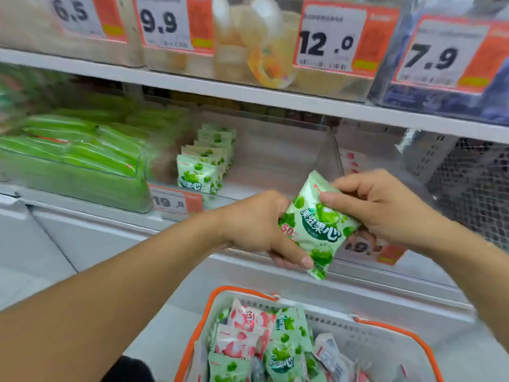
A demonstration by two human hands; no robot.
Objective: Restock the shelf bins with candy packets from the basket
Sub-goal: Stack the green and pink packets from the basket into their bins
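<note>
A green candy packet (319,224) is held in front of the shelf by both hands. My left hand (261,230) grips its lower left edge, and my right hand (382,208) pinches its top right corner. Behind it stands a clear shelf bin (275,155) with a row of matching green packets (203,161) along its left side. Below, a white basket with orange rim (217,296) holds several green and pink candy packets (264,340).
A bin of green wrapped bars (71,158) sits to the left. Price tags (176,201) hang on the shelf edge. The upper shelf (248,92) carries more clear bins with price labels. A grey mesh basket (468,180) is at the right.
</note>
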